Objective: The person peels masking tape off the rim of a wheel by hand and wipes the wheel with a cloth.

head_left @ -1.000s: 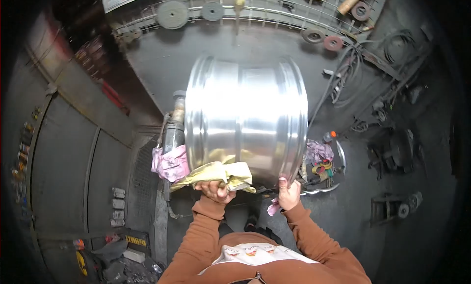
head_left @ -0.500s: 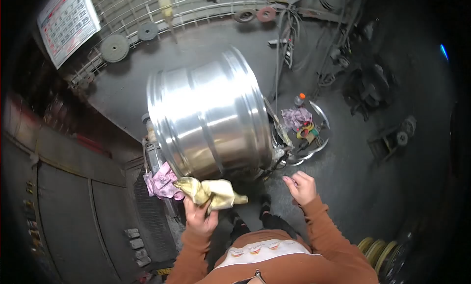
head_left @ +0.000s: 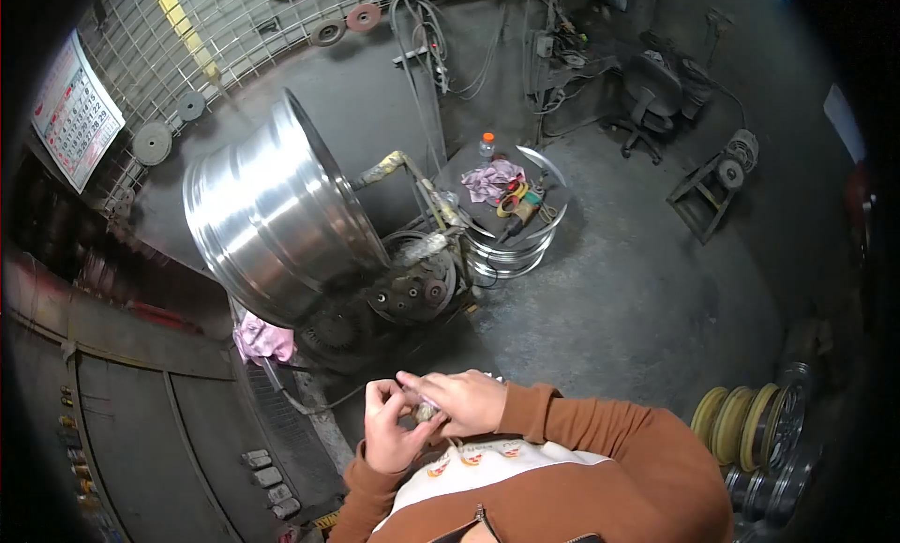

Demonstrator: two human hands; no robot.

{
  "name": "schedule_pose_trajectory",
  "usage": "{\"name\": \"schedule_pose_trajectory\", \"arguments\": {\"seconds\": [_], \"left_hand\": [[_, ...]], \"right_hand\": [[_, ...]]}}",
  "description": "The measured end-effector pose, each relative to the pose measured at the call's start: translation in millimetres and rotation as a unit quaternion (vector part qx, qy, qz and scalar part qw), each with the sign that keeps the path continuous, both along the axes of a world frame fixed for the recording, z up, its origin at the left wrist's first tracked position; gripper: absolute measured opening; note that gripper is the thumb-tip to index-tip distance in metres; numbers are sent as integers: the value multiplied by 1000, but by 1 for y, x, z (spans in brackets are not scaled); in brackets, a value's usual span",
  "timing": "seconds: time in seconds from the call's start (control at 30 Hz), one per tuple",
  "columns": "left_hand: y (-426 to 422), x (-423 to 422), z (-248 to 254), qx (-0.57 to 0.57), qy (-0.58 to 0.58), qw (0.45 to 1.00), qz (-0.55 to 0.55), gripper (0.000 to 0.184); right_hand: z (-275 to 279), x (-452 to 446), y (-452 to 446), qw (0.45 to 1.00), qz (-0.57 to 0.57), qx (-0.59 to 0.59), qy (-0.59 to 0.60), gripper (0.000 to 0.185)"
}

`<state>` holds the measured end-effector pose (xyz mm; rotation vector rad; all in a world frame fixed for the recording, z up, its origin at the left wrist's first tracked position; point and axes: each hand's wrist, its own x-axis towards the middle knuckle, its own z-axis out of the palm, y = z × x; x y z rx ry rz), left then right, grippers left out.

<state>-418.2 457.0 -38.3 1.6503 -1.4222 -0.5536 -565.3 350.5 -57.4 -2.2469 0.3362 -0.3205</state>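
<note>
My left hand (head_left: 389,429) and my right hand (head_left: 469,402) meet in front of my chest, both with curled fingers. Between them shows a small, pale yellowish thing (head_left: 426,413), mostly covered by the fingers, so its kind is unclear. Beyond the hands, to the upper left, a large shiny metal wheel rim (head_left: 267,205) is mounted on its side on a machine. A pink-purple rag (head_left: 265,339) hangs by the machine, below the rim.
Right of the rim, a stack of wheels (head_left: 511,262) bears a rag (head_left: 491,180), an orange-capped bottle (head_left: 487,147) and a power tool (head_left: 520,210). Yellow-edged wheels (head_left: 736,426) stand at lower right. Further back are an office chair (head_left: 649,93) and a metal stand (head_left: 705,201).
My right hand has come across to meet my left. The yellow glove-like cloth that hung from my left hand no longer shows plainly. My view has turned right.
</note>
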Motion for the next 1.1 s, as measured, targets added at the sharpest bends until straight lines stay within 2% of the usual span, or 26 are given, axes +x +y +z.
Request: {"name": "schedule_pose_trajectory", "arguments": {"seconds": [0.03, 0.07, 0.1, 0.13, 0.17, 0.2, 0.23, 0.27, 0.3, 0.33, 0.37, 0.4, 0.43, 0.53, 0.57, 0.6, 0.67, 0.73, 0.77, 0.8, 0.87, 0.9, 0.93, 1.0, 1.07, 1.1], "left_hand": [[-3, -23, -8, -8, -38, 999, 17, 38], [-5, -43, -15, 10, -28, 1000, 2, 47], [-7, -71, -22, -10, 150, 988, 17, 50], [-8, -96, -30, -29, 323, 945, 32, 53], [-10, -111, -42, -35, 329, 943, -22, 61], [-10, -123, -45, 11, 327, 943, -63, 59], [-12, -129, -24, 22, 175, 972, -155, 58], [-17, -132, 2, 37, 17, 970, -240, 58], [-16, -136, 11, 48, 87, 968, -231, 57], [-17, -141, 15, 10, 72, 981, -179, 45], [-19, -146, 12, 45, 148, 980, -122, 34], [-24, -151, 3, 82, 226, 969, -65, 24], [-36, -162, -7, 63, 242, 968, -39, 23], [-73, -202, -21, 119, 375, 918, -50, 28], [-83, -215, -22, 98, 335, 936, -49, 25], [-94, -225, -25, 66, 333, 939, -61, 18], [-113, -245, -23, 21, 349, 934, -67, 14], [-129, -260, -22, 7, 333, 935, -119, 17], [-136, -264, -22, 49, 315, 935, -157, 19], [-144, -271, -25, 42, 300, 936, -181, 16], [-161, -289, -30, -2, 251, 952, -176, 15], [-171, -295, -30, -39, 206, 964, -162, 14], [-184, -299, -32, -34, 216, 961, -168, 14], [-210, -316, -34, -44, 216, 971, -91, 11], [-246, -326, -36, -17, 341, 937, -74, 10], [-264, -329, -45, -38, 357, 929, -89, 11]], "right_hand": [[-9, -19, 1, 1000, 1, 2, -1, 86], [-17, -41, 0, 1000, -25, -18, -4, 72], [-24, -62, -2, 998, -52, -41, -8, 59], [-29, -84, -2, 998, -49, -39, -12, 59], [-34, -107, -2, 993, -92, -49, -54, 45], [-41, -129, -4, 985, -135, -56, -96, 32], [-53, -151, -10, 971, -226, -35, -76, 24], [-64, -173, -20, 949, -310, -11, -55, 17], [-71, -202, -36, 882, -447, 137, -60, 9], [-86, -237, -51, 806, -488, 300, -149, 13], [-103, -263, -65, 791, -499, 257, -242, 21], [-60, -270, -59, 762, -548, 251, -236, 26], [-62, -283, -61, 752, -558, 240, -256, 24], [-54, -291, -46, 744, -524, 250, -331, 20], [-52, -290, -38, 762, -467, 268, -359, 17], [-85, -297, -31, 785, -482, 209, -327, 21], [-41, -302, -25, 881, -383, 165, -223, 43], [-2, -307, -29, 926, -333, 120, -128, 65], [-2, -309, -32, 919, -332, 139, -163, 73], [8, -318, -37, 924, -326, 182, -84, 70], [-9, -318, -62, 934, -292, 97, -182, 68], [-6, -322, -73, 920, -302, 155, -194, 59], [-11, -320, -85, 919, -311, 155, -184, 59], [-19, -325, -108, 877, -348, 239, -231, 53], [-3, -332, -140, 871, -346, 285, -199, 50], [-6, -341, -156, 876, -349, 274, -188, 50]]}}
